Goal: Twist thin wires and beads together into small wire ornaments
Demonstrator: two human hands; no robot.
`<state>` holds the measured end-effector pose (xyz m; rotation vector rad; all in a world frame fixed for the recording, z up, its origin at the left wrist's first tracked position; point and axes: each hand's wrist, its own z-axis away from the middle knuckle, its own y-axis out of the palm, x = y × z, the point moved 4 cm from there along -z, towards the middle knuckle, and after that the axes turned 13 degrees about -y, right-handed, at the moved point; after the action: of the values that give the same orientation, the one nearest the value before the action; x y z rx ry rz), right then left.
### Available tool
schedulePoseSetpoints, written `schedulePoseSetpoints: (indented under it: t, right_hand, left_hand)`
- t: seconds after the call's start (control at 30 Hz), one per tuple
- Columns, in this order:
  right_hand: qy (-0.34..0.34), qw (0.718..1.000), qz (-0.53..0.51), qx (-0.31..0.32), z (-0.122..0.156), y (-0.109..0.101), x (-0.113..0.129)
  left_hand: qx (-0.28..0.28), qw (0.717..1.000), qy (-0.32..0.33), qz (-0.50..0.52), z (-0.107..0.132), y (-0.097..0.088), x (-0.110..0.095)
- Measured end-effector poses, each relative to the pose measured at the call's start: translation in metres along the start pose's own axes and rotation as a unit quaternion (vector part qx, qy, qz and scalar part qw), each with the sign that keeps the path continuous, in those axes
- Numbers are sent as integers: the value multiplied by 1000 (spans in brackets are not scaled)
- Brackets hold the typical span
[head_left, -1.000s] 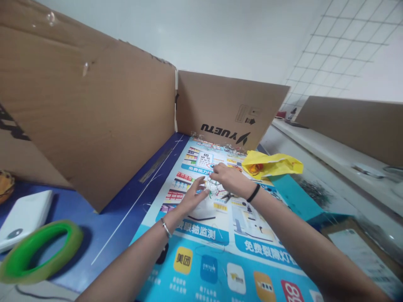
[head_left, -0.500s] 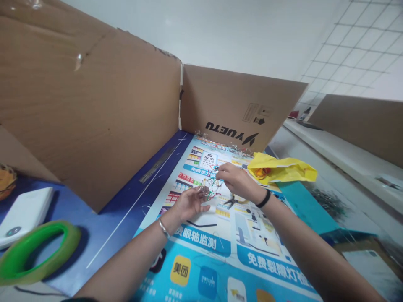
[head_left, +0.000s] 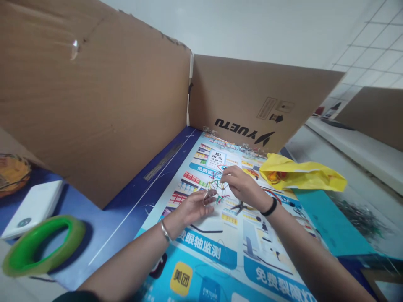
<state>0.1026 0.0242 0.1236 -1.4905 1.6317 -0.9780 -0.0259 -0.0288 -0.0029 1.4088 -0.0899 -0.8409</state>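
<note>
My left hand is closed on a small piece of bent wire with silver, green, red and yellow strands, gripped at its near left side by the thumb and fingers. On the other side of the piece is my right hand, thumb and fingers pinched together at the strands' right edge. Its fingertips are too small and partly hidden to show which strand they hold. Beneath the right wrist lie dark-jawed pliers with a yellowish handle, on a printed poster.
Cardboard panels stand at the left and back. A yellow bag lies right, beside a pile of wire bits. Left are a tape roll, a white power bank and a basket. Thin straight wires lie behind.
The view has turned slightly, moving the scene sideways. My left fingers have drawn closer around the wire piece, and my right hand stays beside it, pinched.
</note>
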Motion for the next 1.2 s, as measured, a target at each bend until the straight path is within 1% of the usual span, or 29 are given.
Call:
schedulePoseSetpoints:
  t: [0.2, 0.37, 0.5, 0.6, 0.67, 0.73, 0.8, 0.87, 0.93, 1.0, 1.07, 1.2]
  right_hand:
    - [2, 999, -14, -34, 5, 6, -3]
    - [8, 999, -13, -38, 9, 10, -5]
    - [11, 999, -19, -48, 12, 12, -6]
    - [25, 998, -28, -51, 16, 14, -7]
    - [43, 995, -42, -77, 21, 16, -7]
    - [74, 986, -81, -127, 27, 19, -7]
    - [112, 968, -149, -169, 34, 25, -7]
    - [143, 950, -206, -186, 40, 35, -5]
    - [165, 940, -223, -200, 44, 43, -3]
    - [178, 935, -215, -218, 48, 48, -1]
    - [182, 935, -203, -227, 51, 51, 1]
    - [183, 940, -179, -224, 55, 53, 1]
  left_hand:
    - [11, 1000, 9, 20, -1, 2, 4]
    - [-23, 999, 27, 32, 0, 3, 7]
    - [-33, 998, 35, 37, -2, 4, 11]
    - [-38, 997, 40, 47, -1, 2, 9]
    - [-31, 996, 44, 69, 0, 1, 4]
    - [-21, 994, 60, 91, 3, 1, -3]
    - [-16, 992, 75, 100, 6, 0, -11]
    - [-22, 991, 79, 102, 7, -2, -17]
    - [-31, 992, 70, 99, 8, -4, -20]
    - [-37, 994, 52, 93, 7, -6, -21]
    - [-44, 995, 31, 84, 7, -8, -21]
    - [-61, 996, -11, 64, 6, -10, -19]
